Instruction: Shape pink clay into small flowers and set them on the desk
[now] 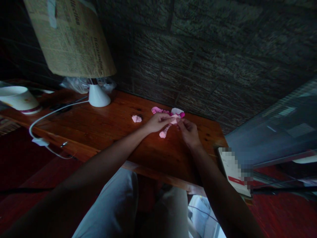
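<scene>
My left hand (158,122) and my right hand (188,130) meet over the wooden table, fingers closed on a pale pink, soft-looking piece (175,119) pinched between them. It looks like modelling clay, though its exact material is hard to tell. Just below the hands lies a ridged pink strip (163,133) with a rounded end. Behind the fingers are darker pink, petal-like pieces (156,110) and a whitish rounded piece (176,111), partly hidden. To the left of my left hand, a crumpled pale pink lump (136,118) rests on the tabletop.
A lamp (99,96) with a newsprint shade stands on the wooden table (111,122), its white cable (49,114) running over the front edge. A paper cup (19,99) is at far left. A stone wall (178,59) rises behind; a white box (234,172) sits at right.
</scene>
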`<state>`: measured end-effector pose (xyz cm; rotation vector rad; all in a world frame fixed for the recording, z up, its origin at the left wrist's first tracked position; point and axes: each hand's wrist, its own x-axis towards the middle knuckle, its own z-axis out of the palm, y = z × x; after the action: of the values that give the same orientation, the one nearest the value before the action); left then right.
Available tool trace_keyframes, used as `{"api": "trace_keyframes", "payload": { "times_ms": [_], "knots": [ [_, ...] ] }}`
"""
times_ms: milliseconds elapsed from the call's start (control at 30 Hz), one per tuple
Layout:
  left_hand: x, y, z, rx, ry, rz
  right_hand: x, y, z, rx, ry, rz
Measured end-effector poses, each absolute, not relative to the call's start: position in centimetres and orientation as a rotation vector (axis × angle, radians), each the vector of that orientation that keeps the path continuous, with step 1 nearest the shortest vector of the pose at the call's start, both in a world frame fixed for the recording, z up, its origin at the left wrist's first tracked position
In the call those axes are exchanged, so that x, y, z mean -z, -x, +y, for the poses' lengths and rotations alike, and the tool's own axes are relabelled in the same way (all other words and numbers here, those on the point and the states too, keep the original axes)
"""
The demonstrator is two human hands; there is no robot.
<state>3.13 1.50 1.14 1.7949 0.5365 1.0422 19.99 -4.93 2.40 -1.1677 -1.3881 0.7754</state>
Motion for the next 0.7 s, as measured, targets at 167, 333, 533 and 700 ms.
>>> {"api": "trace_keyframes", "payload": {
  "times_ms": [167, 333, 533, 700],
  "knots": [
    [-0.92, -3.13, 1.71, -0.974, -1.742, 0.585, -2.51, -20.18, -4.91, -0.702, 1.168, -1.369],
    [-1.03, -3.01, 1.66, -1.044, -1.809, 0.560, -2.79, -19.92, -5.08, -0.718, 1.150, -1.345],
    [-1.04, -2.98, 1.75, -1.120, -1.868, 0.531, -2.71, -19.58, -5.13, -0.966, 1.095, -1.217],
    [-1.12, -3.02, 1.50, -1.090, -1.904, 0.526, -2.31, -19.62, -4.92, -1.044, 1.060, -1.216]
  ]
}}
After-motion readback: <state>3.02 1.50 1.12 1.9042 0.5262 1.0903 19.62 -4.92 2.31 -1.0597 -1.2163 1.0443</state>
